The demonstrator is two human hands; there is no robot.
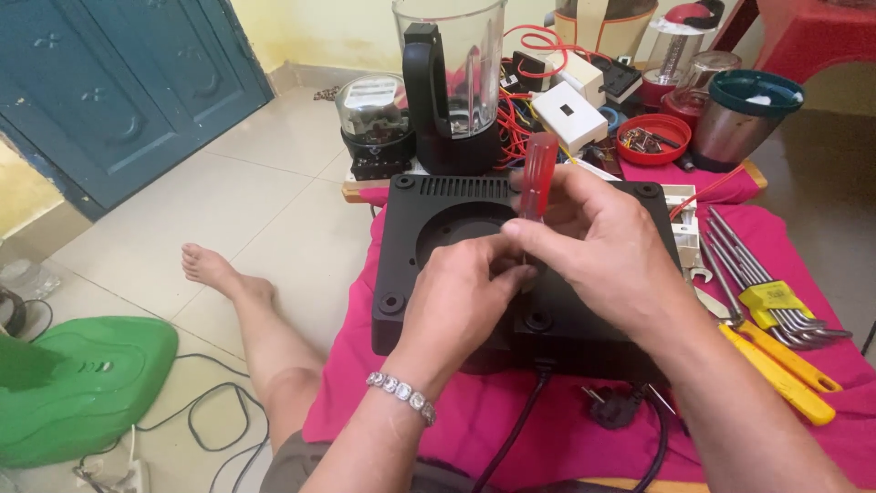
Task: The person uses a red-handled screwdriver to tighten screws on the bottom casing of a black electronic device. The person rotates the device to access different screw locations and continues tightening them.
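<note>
A low table (360,192) (under pink cloth (547,411)) carries a black appliance base (420,219) and tools (766,301).

The lower shaft and tip of the red translucent-handled screwdriver (538,173) are hidden behind the left hand (461,297) and right hand (598,246). Both hands cover the middle of the black plastic appliance base (429,205). The clear blender jar (452,55) is cut off by the top edge, the green plastic casing (82,383) by the left edge.
</note>
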